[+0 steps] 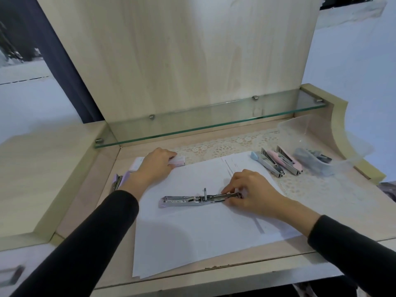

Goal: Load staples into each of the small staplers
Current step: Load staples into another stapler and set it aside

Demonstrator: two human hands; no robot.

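A purple stapler (119, 182) by the left hand (157, 163), its fingers curled round a staple box (179, 163). An open stapler (192, 200) flat on paper (192, 236), right end pinched in right hand (250, 194) fingertips. Right of those fingers, three more staplers (276, 162).

We see an open stapler (199, 199) lying flat at the middle of the white paper (192, 232). The right hand (252, 194) pinches its right end with curled fingers (228, 188). At the paper's far left corner, the left hand (156, 166) grips a small pink staple box (179, 162). A lilac stapler (117, 181) lies just off the paper's left edge. Three pastel staplers (277, 161) rest on the bench (353, 211) beside its far right corner.
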